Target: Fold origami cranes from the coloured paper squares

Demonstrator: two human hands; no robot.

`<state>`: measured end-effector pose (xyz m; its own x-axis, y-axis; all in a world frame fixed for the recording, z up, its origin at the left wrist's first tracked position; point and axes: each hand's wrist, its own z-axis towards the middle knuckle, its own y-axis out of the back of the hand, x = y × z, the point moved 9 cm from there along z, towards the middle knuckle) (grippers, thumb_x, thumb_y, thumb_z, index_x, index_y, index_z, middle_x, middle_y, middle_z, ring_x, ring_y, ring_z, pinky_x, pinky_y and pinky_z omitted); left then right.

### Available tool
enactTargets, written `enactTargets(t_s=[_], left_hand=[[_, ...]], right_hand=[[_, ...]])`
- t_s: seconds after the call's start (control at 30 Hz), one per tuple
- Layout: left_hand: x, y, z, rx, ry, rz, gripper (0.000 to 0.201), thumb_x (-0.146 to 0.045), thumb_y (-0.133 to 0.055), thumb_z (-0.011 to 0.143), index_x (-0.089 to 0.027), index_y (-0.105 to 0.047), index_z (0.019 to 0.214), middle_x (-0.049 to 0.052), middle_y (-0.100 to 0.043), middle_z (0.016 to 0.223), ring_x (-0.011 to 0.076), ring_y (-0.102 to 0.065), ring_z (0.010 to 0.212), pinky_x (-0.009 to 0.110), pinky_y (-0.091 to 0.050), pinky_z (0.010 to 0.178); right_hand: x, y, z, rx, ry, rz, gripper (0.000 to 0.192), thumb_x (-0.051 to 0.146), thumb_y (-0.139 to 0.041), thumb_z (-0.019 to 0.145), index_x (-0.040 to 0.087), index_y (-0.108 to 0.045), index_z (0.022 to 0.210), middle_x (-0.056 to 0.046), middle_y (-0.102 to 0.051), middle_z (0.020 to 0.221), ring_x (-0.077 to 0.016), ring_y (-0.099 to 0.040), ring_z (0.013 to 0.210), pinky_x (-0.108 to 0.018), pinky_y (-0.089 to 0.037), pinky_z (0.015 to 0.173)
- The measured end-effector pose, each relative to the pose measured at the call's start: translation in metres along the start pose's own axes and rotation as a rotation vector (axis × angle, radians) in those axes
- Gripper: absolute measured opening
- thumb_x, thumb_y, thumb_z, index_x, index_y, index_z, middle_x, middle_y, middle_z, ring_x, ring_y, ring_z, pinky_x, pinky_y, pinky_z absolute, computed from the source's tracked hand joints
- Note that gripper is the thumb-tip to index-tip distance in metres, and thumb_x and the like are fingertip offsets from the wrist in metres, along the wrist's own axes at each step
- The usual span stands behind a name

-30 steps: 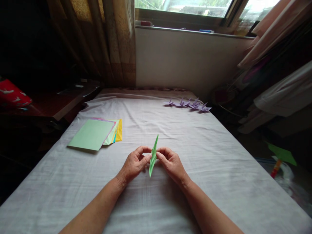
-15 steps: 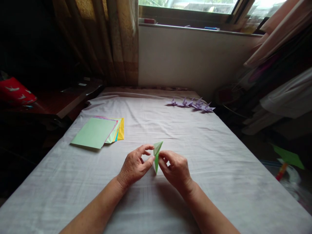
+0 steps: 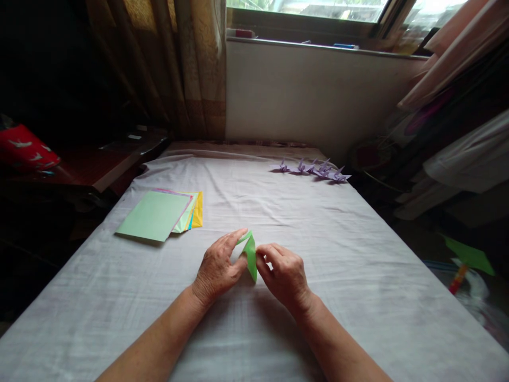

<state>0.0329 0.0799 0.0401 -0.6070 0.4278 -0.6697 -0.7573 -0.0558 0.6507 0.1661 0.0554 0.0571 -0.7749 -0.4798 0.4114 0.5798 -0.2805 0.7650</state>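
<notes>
Between my two hands, a little above the cloth, is a small folded piece of green origami paper [image 3: 250, 255]. My left hand [image 3: 220, 265] holds its left side, with the thumb inside the fold and a fingertip at the top of a flap that stands apart. My right hand [image 3: 285, 273] pinches the paper's right edge between thumb and forefinger, the other fingers curled in. Part of the paper is hidden behind the left thumb.
A stack of coloured paper sheets [image 3: 153, 215], pale green on top, lies at the left. Several purple paper cranes [image 3: 324, 171] stand at the far right of the white cloth [image 3: 358, 297]. A dark wooden desk [image 3: 95, 175] adjoins on the left; clothes hang at right.
The green paper has turned and its fold has opened to the left, showing more of its bright green side. My left thumb has moved into the fold; my right hand has hardly moved.
</notes>
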Motion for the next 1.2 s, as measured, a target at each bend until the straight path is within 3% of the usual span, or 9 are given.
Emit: enactTargets(t_s=[0.2, 0.43, 0.6, 0.73, 0.83, 0.97, 1.2], left_hand=[[0.002, -0.002, 0.0, 0.009, -0.03, 0.05, 0.04, -0.022, -0.058, 0.082, -0.025, -0.063, 0.122, 0.005, -0.071, 0.118, 0.0236, -0.065, 0.108, 0.038, -0.047, 0.099], [0.003, -0.013, 0.001, 0.112, -0.05, -0.038, 0.06, -0.022, -0.061, 0.077, -0.022, -0.052, 0.135, 0.007, -0.07, 0.113, 0.024, -0.063, 0.106, 0.041, -0.046, 0.099], [0.015, -0.013, 0.007, 0.132, 0.038, -0.195, 0.056, -0.019, -0.062, 0.07, -0.02, -0.056, 0.126, 0.009, -0.06, 0.132, 0.0258, -0.053, 0.124, 0.043, -0.039, 0.109], [0.018, -0.018, 0.005, 0.197, 0.108, -0.347, 0.049, -0.02, -0.052, 0.081, -0.019, -0.052, 0.13, 0.009, -0.061, 0.134, 0.0227, -0.057, 0.122, 0.037, -0.043, 0.106], [0.018, -0.018, 0.004, 0.177, 0.114, -0.273, 0.048, -0.021, -0.044, 0.086, -0.021, -0.052, 0.133, 0.006, -0.066, 0.128, 0.0214, -0.061, 0.117, 0.035, -0.046, 0.103], [0.012, -0.018, 0.003, 0.125, 0.024, -0.075, 0.046, -0.027, -0.043, 0.091, -0.021, -0.054, 0.135, 0.008, -0.066, 0.128, 0.0236, -0.063, 0.116, 0.037, -0.048, 0.102], [-0.005, -0.022, 0.0, 0.116, -0.095, 0.138, 0.04, -0.026, -0.042, 0.096, -0.019, -0.057, 0.132, 0.01, -0.074, 0.101, 0.0221, -0.069, 0.092, 0.035, -0.053, 0.09]], right_hand=[[-0.01, 0.005, -0.001, -0.082, -0.064, -0.022, 0.017, 0.022, -0.049, 0.09, 0.021, -0.061, 0.079, 0.0, -0.066, 0.068, -0.0122, -0.06, 0.058, -0.022, -0.039, 0.061], [-0.02, 0.002, -0.001, -0.072, -0.118, 0.001, 0.016, 0.021, -0.049, 0.088, 0.021, -0.061, 0.078, 0.001, -0.064, 0.065, -0.0115, -0.057, 0.054, -0.022, -0.038, 0.059], [-0.022, 0.002, 0.001, -0.069, -0.165, 0.174, 0.019, 0.026, -0.048, 0.089, 0.022, -0.063, 0.079, 0.0, -0.067, 0.066, -0.0112, -0.057, 0.054, -0.021, -0.041, 0.059], [-0.03, 0.0, -0.001, -0.072, -0.261, 0.255, 0.018, 0.03, -0.049, 0.088, 0.023, -0.063, 0.08, 0.001, -0.068, 0.066, -0.011, -0.057, 0.051, -0.021, -0.043, 0.055], [-0.037, -0.007, -0.002, -0.046, -0.332, 0.284, 0.015, 0.031, -0.05, 0.086, 0.023, -0.063, 0.083, 0.001, -0.07, 0.067, -0.0124, -0.06, 0.051, -0.022, -0.044, 0.054], [-0.043, -0.012, -0.005, -0.028, -0.412, 0.28, 0.015, 0.03, -0.052, 0.083, 0.024, -0.062, 0.092, 0.0, -0.073, 0.072, -0.0146, -0.066, 0.056, -0.024, -0.047, 0.058], [-0.038, -0.011, -0.004, 0.031, -0.406, 0.242, 0.025, 0.038, -0.053, 0.084, 0.021, -0.061, 0.102, -0.001, -0.074, 0.078, -0.0143, -0.067, 0.057, -0.024, -0.047, 0.056]])
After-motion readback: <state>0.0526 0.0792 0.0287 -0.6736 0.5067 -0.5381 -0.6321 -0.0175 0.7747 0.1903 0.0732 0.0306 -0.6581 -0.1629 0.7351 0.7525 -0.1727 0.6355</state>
